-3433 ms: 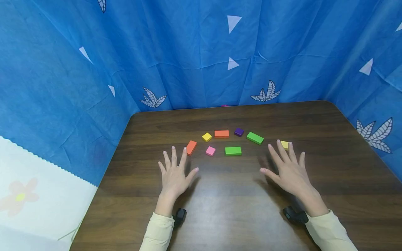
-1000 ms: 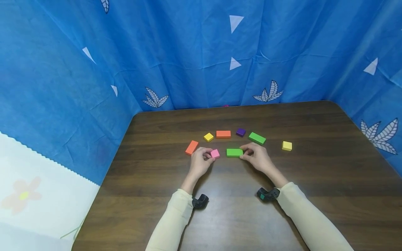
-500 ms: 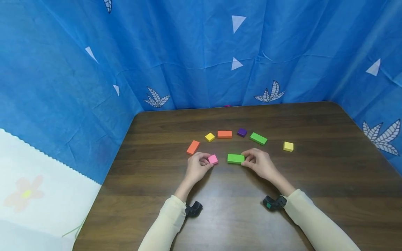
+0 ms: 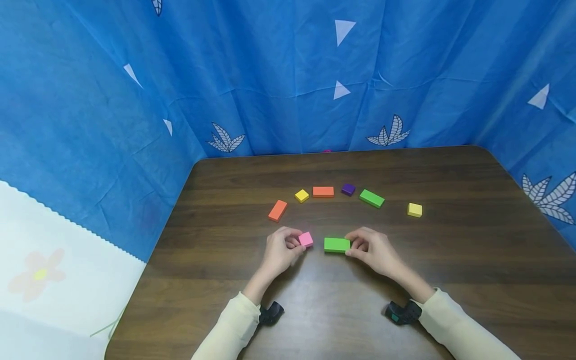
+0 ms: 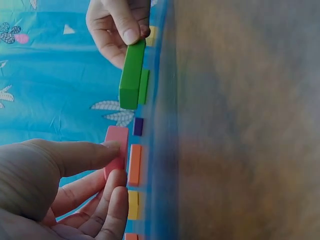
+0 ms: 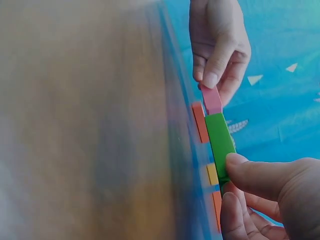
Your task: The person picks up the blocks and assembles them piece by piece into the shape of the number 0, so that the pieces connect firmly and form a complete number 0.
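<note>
My left hand (image 4: 280, 251) pinches a small pink block (image 4: 305, 239) between thumb and fingers. Facing it, my right hand (image 4: 372, 248) pinches the right end of a longer green block (image 4: 336, 245). A narrow gap parts the two blocks in the head view. In the left wrist view the thumb lies along the pink block (image 5: 117, 150), with the green block (image 5: 132, 75) above it in the frame. The right wrist view has the green block (image 6: 220, 142) in the near fingers, its far end overlapping the pink block (image 6: 212, 100).
An arc of blocks lies farther back: orange (image 4: 277, 211), yellow (image 4: 302, 196), another orange (image 4: 323, 192), purple (image 4: 348, 189) and green (image 4: 371, 198). A pale yellow block (image 4: 414, 210) lies apart at right. Blue curtain (image 4: 279, 75) hangs behind the wooden table (image 4: 216, 200).
Both hands have come from spread above the table to pinching the pink and green blocks. Over the last second they have drawn these blocks toward me, away from the arc.
</note>
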Tool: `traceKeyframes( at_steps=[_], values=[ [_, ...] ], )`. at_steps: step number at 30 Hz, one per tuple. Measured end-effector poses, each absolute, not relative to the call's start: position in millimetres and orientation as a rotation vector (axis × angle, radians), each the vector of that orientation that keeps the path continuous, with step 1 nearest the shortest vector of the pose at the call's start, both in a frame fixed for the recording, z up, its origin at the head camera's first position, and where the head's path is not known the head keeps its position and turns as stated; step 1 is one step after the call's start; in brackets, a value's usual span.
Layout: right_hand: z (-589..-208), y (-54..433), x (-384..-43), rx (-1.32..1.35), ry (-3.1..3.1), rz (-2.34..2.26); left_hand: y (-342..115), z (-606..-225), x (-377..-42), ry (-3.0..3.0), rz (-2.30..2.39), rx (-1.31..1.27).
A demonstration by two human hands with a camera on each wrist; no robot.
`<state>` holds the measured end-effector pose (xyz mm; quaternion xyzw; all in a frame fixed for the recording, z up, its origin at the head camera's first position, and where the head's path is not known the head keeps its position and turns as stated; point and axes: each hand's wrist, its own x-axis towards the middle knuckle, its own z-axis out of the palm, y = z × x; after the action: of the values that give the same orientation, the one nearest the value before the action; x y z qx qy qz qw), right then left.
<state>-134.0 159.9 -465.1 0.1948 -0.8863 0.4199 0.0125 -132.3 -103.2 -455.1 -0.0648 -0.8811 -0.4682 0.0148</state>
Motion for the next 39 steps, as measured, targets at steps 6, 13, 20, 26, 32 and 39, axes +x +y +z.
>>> traceKeyframes(
  at_steps=[6,13,20,26,32,39],
  values=[
    [-465.4,157.4,-123.6,0.617,-2.789,1.338,-102.4,-455.1,-125.0,-2.737,-1.442,-0.213],
    [-466.2,154.4,-116.7,0.661,-2.801,1.345,-101.7,-456.5,-117.5,-2.766,-1.421,-0.219],
    [-467.1,152.1,-114.8,0.680,-2.825,1.347,-100.5,-459.9,-113.1,-2.752,-1.411,-0.235],
    [-470.2,151.1,-113.6,0.744,-2.807,1.376,-100.6,-463.7,-111.4,-2.740,-1.419,-0.231],
    [-472.8,150.2,-112.8,0.752,-2.809,1.368,-100.9,-466.1,-110.4,-2.725,-1.423,-0.234],
    [-473.9,151.6,-112.6,0.769,-2.812,1.354,-99.4,-467.9,-109.7,-2.727,-1.400,-0.234]
  ],
)
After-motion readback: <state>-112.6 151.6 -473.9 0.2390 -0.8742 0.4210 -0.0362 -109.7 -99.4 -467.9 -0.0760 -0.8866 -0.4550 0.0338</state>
